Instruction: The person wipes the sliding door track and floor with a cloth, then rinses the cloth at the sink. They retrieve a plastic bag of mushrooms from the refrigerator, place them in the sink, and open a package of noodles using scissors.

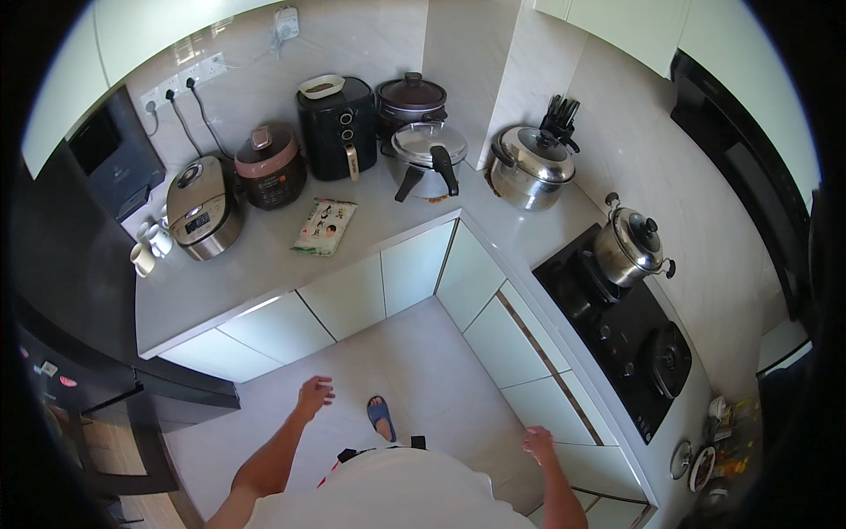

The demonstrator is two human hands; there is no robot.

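My left hand (316,397) hangs in the air over the floor, fingers loosely bent and a little apart, holding nothing. On the other side, my right hand (538,444) is also empty, its fingers half curled, in front of the lower cabinets below the gas hob (611,330). Neither hand touches anything. Ahead on the grey countertop (258,264) lies a white and green printed plastic packet (326,227). Behind it stand a rice cooker (205,208), a brown and pink electric pressure cooker (269,168) and a black air fryer (337,132).
A pressure cooker (426,159) and a steel steamer pot (534,168) occupy the corner, with a knife block (560,119) behind. A lidded steel pot (631,244) sits on the hob. White mugs (157,239) stand at the left, beside the dark fridge (73,297).
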